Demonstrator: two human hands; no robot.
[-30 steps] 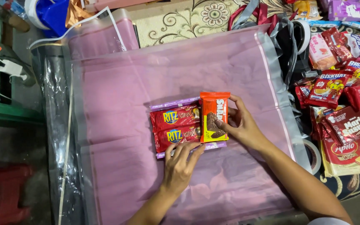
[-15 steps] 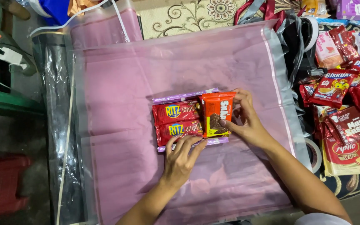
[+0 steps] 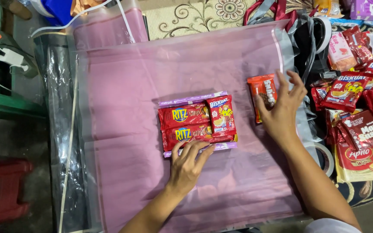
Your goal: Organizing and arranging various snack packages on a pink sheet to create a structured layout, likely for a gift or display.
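- My left hand [image 3: 187, 166] lies flat, fingers spread, pressing the near edge of the small stack of biscuit packets [image 3: 197, 123] at the middle of the sheer pink wrapping sheet [image 3: 130, 86]; its grip is loose and closes on nothing.
- The stack is a long purple packet underneath, two glossy red cracker packets on top of it, and a smaller red packet with a cartoon figure [image 3: 221, 115] standing across their right ends.
- My right hand [image 3: 281, 110] is well to the right of the stack, fingers fanned wide over the orange sandwich-biscuit packet [image 3: 263, 92]. It touches the packet's right side, but I cannot tell whether it truly grips it.
- The orange packet lies flat on the pink sheet, apart from the stack, near the sheet's right edge.
- Its long axis runs away from me, tilted slightly left at the far end; the two red cracker packets run crosswise, left to right.
- Judging progress: four packets are grouped, the orange one is not yet with them, and the heap of snack packets on the right [image 3: 359, 99] is untouched. The sheet lies open and unfolded, so I judge the bundling to be at an early stage.
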